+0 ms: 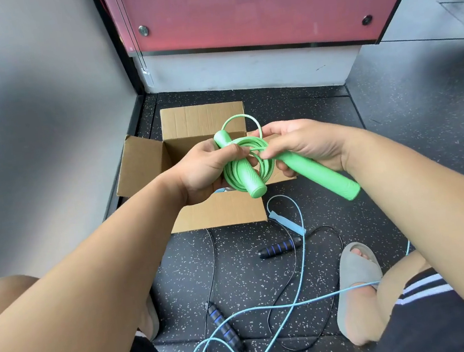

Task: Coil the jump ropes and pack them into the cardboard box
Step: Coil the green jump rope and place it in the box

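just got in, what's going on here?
A person is coiling the green jump rope above the open cardboard box. The left hand grips the coil and one grip; the right hand holds the other grip. The black rope and light blue rope lie uncoiled on the floor.

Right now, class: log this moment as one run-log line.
step: coiling green rope | left hand: grips coil, one handle | right hand: holds other handle | cardboard box: open | blue rope, black rope: loose on floor
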